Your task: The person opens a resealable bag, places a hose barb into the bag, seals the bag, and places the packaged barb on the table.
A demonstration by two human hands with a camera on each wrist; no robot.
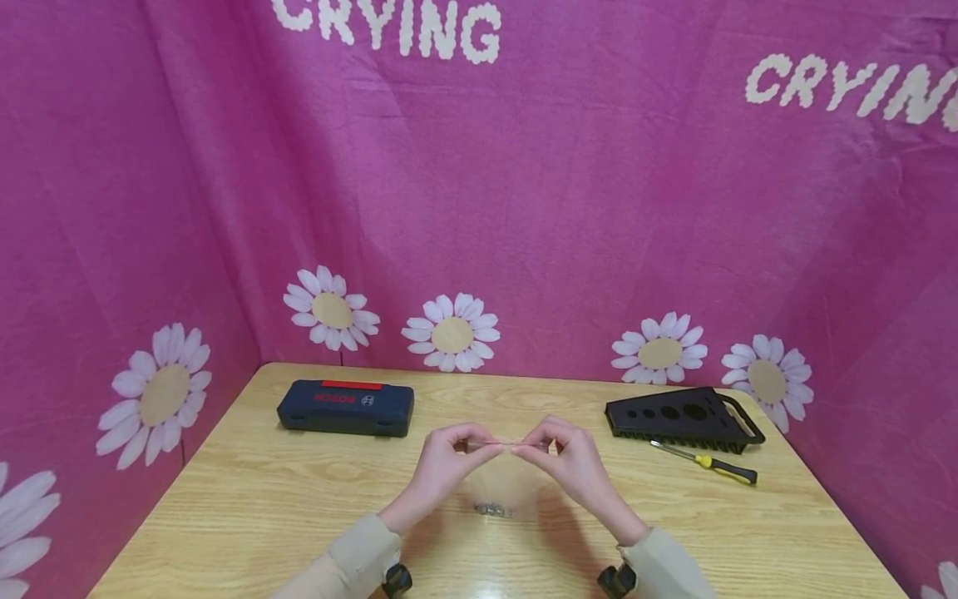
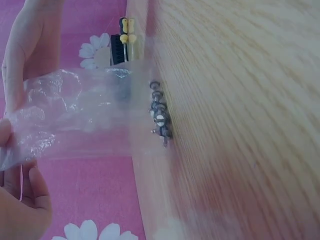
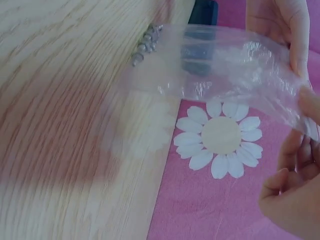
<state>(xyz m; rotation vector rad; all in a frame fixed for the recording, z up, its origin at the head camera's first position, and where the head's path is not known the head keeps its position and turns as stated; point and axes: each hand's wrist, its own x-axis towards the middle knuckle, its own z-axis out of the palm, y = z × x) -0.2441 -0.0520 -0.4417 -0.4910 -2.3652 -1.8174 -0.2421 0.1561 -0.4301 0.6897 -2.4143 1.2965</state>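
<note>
A clear plastic bag (image 2: 85, 110) hangs upright over the middle of the table, pinched along its top edge by both hands. My left hand (image 1: 443, 466) holds the edge on the left between thumb and fingers. Close beside it, my right hand (image 1: 572, 462) pinches the same edge, the two sets of fingertips nearly meeting. Several small silvery metal parts, like screws or nuts (image 2: 159, 112), lie gathered along the bag's bottom, close over the wooden tabletop. In the right wrist view the bag (image 3: 220, 60) slants across, with the metal pieces (image 3: 146, 45) at its lower end.
A dark blue Bosch case (image 1: 346, 408) lies at the back left of the table (image 1: 247, 474). Towards the back right is a black holder with round holes (image 1: 677, 416), with a yellow-and-black screwdriver (image 1: 711, 462) in front. A pink flowered cloth (image 1: 524, 208) hangs behind.
</note>
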